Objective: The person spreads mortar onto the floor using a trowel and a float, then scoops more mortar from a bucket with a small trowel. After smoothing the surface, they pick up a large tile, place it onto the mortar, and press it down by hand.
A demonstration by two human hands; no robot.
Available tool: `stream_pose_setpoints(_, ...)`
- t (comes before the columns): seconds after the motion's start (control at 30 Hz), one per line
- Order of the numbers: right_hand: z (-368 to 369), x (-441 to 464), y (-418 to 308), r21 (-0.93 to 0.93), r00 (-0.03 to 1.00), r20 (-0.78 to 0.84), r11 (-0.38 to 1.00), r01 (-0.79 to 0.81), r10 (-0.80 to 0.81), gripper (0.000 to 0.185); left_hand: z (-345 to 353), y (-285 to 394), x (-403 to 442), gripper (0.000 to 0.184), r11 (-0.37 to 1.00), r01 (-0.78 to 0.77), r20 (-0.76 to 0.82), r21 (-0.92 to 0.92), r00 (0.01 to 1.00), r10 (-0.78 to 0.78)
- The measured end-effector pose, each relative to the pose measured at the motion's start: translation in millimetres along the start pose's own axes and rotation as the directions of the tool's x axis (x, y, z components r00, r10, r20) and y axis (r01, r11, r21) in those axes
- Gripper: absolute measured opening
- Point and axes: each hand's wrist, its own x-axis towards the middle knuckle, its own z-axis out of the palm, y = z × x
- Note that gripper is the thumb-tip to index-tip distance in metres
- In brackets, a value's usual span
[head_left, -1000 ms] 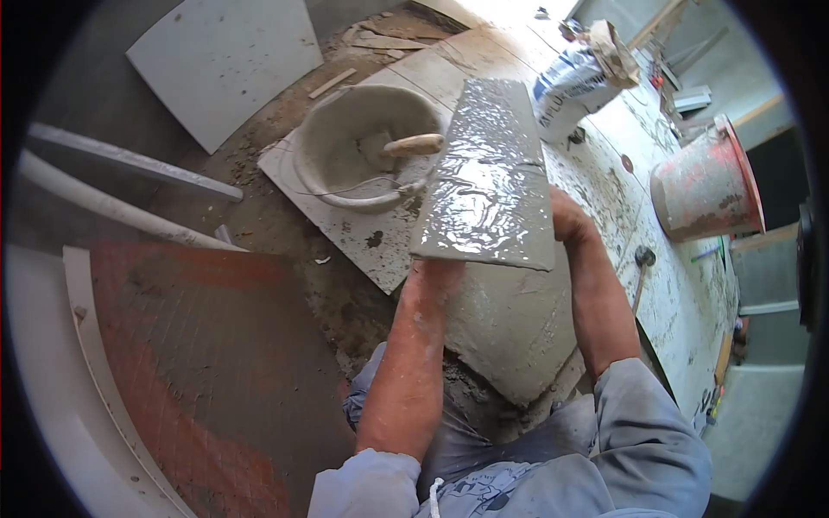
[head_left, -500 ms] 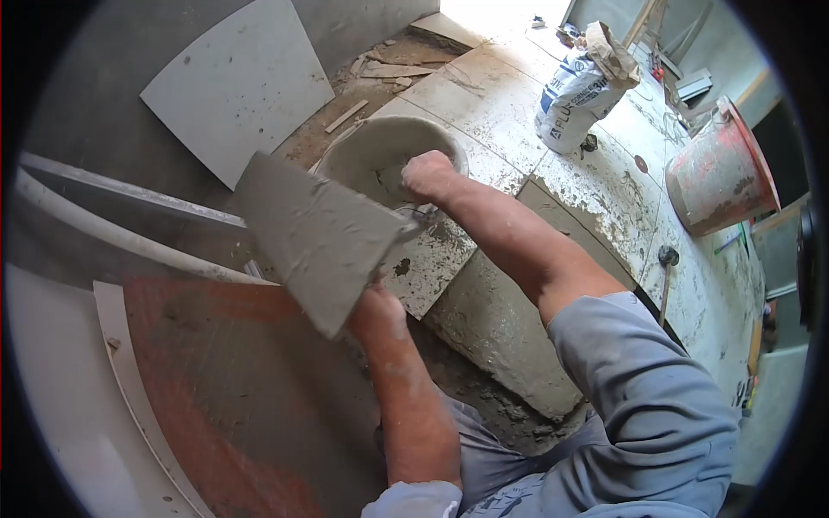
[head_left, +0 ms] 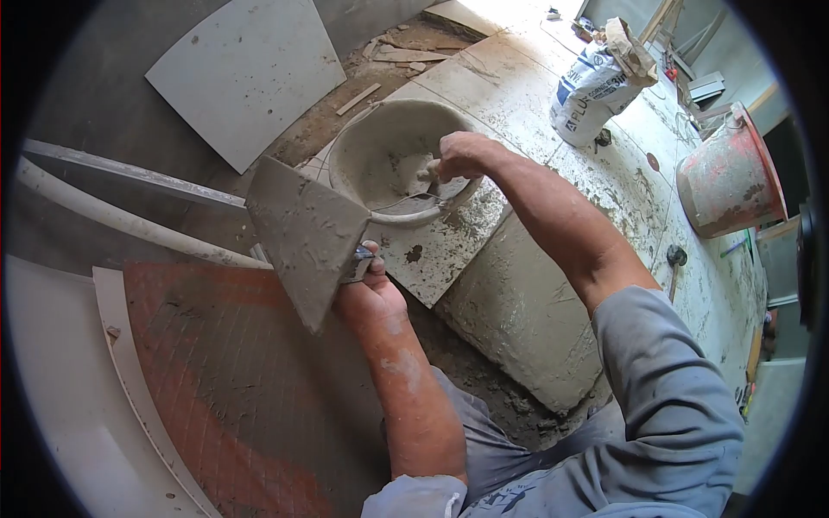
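In my left hand (head_left: 373,292) is a plasterer's hawk (head_left: 306,237), a flat square board smeared with grey mortar; my fingers close round the grip on its underside. The board tilts steeply beside the bucket. My right hand (head_left: 466,155) reaches over the rim of a mortar-caked bucket (head_left: 350,142), wrapped round the handle of a trowel (head_left: 432,175). Wet mortar hides the trowel's blade inside. Below my right forearm lies a slab covered in smooth grey mortar (head_left: 527,302).
A reddish panel streaked with mortar (head_left: 224,388) is at lower left. A white tile (head_left: 250,82) leans at the wall. On the tiled floor stand an open adhesive bag (head_left: 596,91) and a tilted red bucket (head_left: 730,181). A pale pipe (head_left: 129,223) runs along the left.
My right hand and the trowel have shifted slightly right over the bucket. The hawk has tipped to a steeper angle, and its grip now shows in my left hand.
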Motion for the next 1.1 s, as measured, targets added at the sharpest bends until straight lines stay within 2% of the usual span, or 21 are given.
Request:
stream_pose_setpoints(0.1,-6,-6,13,0.084,0.999,0.043,0.996,-0.011,0.007,0.028,-3,-3,3,0.018,0.999,-0.027,-0.021,0.02,0.999,0.027)
stream_pose_setpoints(0.17,-6,-9,29,0.262,0.999,-0.007,0.964,0.044,-0.044,0.033,-2,-3,4,0.018,0.998,-0.053,-0.022,0.038,0.998,0.054)
stream_pose_setpoints(0.23,-10,-27,37,0.321,0.999,-0.023,0.947,0.03,-0.024,0.036,2,-2,3,0.018,1.0,-0.008,-0.064,0.017,0.998,0.009)
stream_pose_setpoints(0.3,-7,-35,53,0.46,0.999,-0.024,0.887,0.042,-0.035,0.036,0,-4,5,0.019,1.0,0.007,-0.057,0.004,0.998,-0.007)
stream_pose_setpoints(0.37,0,-48,66,0.493,0.998,-0.055,0.869,0.045,-0.02,0.034,0,-7,8,0.019,1.0,0.025,-0.046,-0.007,0.999,-0.025)
stream_pose_setpoints(0.47,9,-78,87,0.744,1.0,-0.003,0.668,-0.01,0.018,0.033,1,-11,11,0.02,0.998,0.057,-0.068,0.002,0.996,-0.057)
stream_pose_setpoints(0.5,15,-88,95,0.744,0.999,0.003,0.668,-0.028,0.04,0.033,1,-13,11,0.019,0.999,0.034,-0.054,0.018,0.998,-0.033)
stream_pose_setpoints(0.6,40,-126,129,0.883,0.997,-0.053,0.469,0.021,0.054,0.029,-1,-15,13,0.019,0.997,0.074,-0.005,0.013,0.997,-0.074)
stream_pose_setpoints(0.63,48,-143,138,0.883,0.996,-0.044,0.469,0.003,0.078,0.029,-2,-14,15,0.02,0.996,0.093,0.025,-0.015,0.995,-0.093)
stream_pose_setpoints(0.7,62,-178,149,0.891,0.972,-0.069,0.452,-0.04,0.223,0.031,-2,-14,17,0.02,0.994,0.106,0.061,-0.032,0.993,-0.104)
stream_pose_setpoints(0.73,74,-192,158,0.891,0.971,-0.067,0.451,-0.045,0.231,0.031,-3,-14,17,0.022,0.994,0.098,0.091,-0.049,0.992,-0.093)
stream_pose_setpoints(0.8,106,-208,178,0.926,0.93,0.0,0.352,-0.139,0.367,0.031,-4,-16,19,0.022,0.994,0.105,0.103,-0.043,0.99,-0.1)
stream_pose_setpoints(0.83,118,-209,186,0.927,0.928,-0.002,0.348,-0.138,0.373,0.031,-4,-17,19,0.023,0.994,0.107,0.112,-0.038,0.988,-0.102)
stream_pose_setpoints(0.9,142,-205,200,0.885,0.855,0.142,0.324,-0.336,0.498,0.03,-1,-19,17,0.023,0.993,0.111,0.125,-0.036,0.986,-0.106)
stream_pose_setpoints(0.97,165,-191,212,0.878,0.829,0.145,0.316,-0.359,0.54,0.027,2,-22,12,0.023,0.993,0.113,0.137,-0.032,0.985,-0.108)
stream_pose_setpoints(1.07,189,-166,227,0.784,0.752,0.084,0.422,-0.455,0.654,0.029,8,-22,1,0.025,0.993,0.114,0.142,0.004,0.983,-0.114)
stream_pose_setpoints(1.1,191,-161,230,0.788,0.752,0.085,0.418,-0.453,0.654,0.029,9,-23,-1,0.026,0.993,0.115,0.141,0.007,0.983,-0.115)
